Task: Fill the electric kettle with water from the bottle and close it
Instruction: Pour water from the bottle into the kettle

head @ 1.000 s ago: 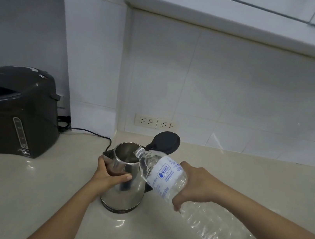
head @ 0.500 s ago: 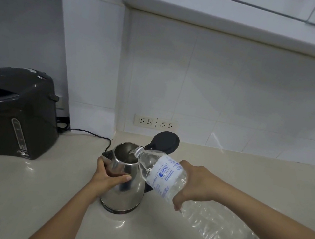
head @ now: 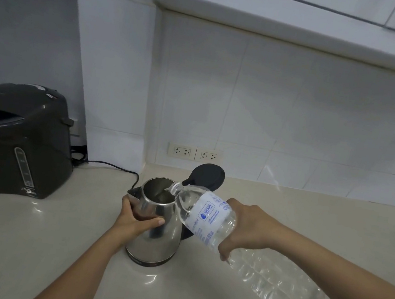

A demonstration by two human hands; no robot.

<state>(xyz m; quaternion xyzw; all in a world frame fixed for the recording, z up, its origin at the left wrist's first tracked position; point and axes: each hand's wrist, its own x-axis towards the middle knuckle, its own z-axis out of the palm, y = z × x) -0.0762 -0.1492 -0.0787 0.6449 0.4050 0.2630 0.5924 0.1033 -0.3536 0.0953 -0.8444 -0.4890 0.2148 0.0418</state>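
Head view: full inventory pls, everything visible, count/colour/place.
electric kettle: 1, steel, counter centre, on its base
kettle lid: 1, black, flipped open behind the mouth
water bottle: 1, clear with white label, tilted, neck at kettle mouth
hot water dispenser: 1, dark grey, counter left
power cord: 1, black, between dispenser and kettle
wall sockets: 2, white, wall behind kettle
counter: 1, beige
left hand: 1, gripping kettle body
right hand: 1, gripping bottle middle

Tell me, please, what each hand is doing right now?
Left hand: closed around the steel kettle, steadying it.
Right hand: closed around the tilted water bottle, mouth at the kettle's opening.
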